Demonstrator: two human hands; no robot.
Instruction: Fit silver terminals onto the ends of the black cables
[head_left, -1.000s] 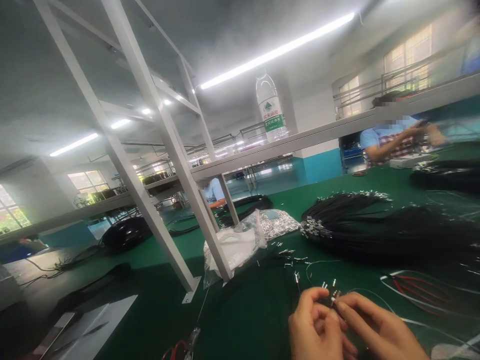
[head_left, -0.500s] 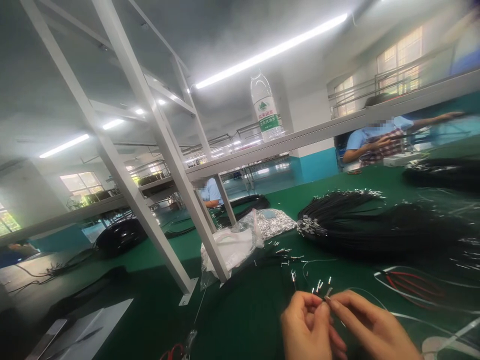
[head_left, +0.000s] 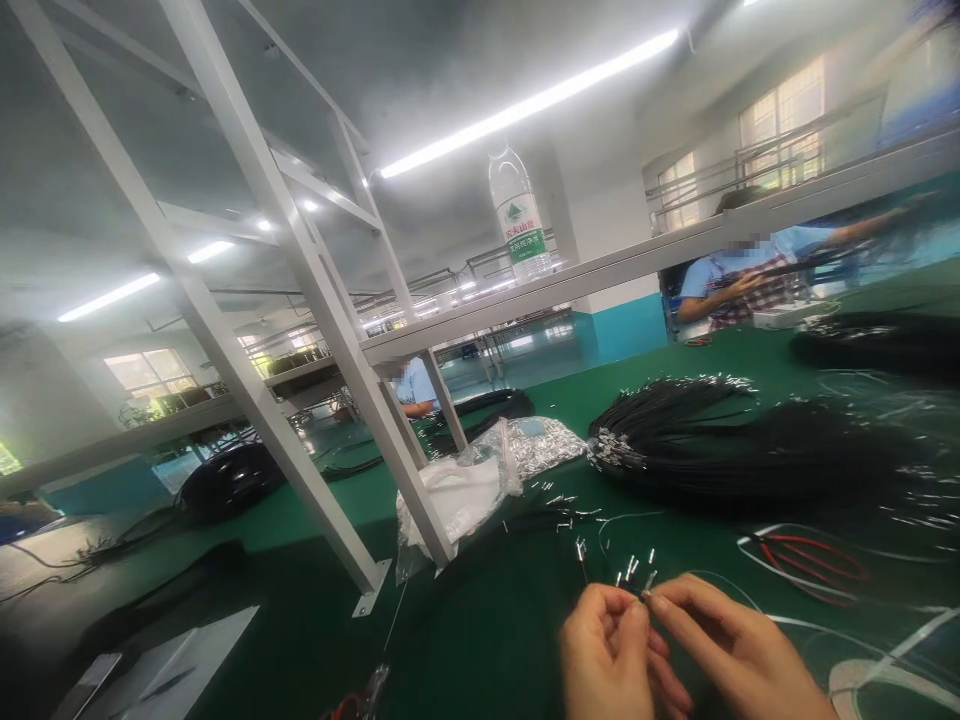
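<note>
My left hand (head_left: 609,650) and my right hand (head_left: 724,640) meet at the lower right, above the green table. Both are closed in a pinch, thumbs and forefingers close together. Between the fingertips is a thin black wire, and a small silver metal terminal (head_left: 650,579) pokes up there. Several more silver terminals (head_left: 628,570) show just beyond my left fingers; how they are attached is hard to see. A single wire end with a metal tip (head_left: 580,552) stands to their left. My palms and fingers hide most of the wire.
A large bundle of black wires (head_left: 720,470) lies beyond my hands, beside a clear bag of metal parts (head_left: 547,446). Red wires (head_left: 810,555) and white strips are at right. A metal rack post (head_left: 315,480) rises at left; a water bottle (head_left: 519,225) stands on its shelf. Co-workers sit beyond.
The view has shifted slightly, so the scene sits a little further left. Both hands keep the same pinch; the far co-worker's outstretched arm has moved a little.
</note>
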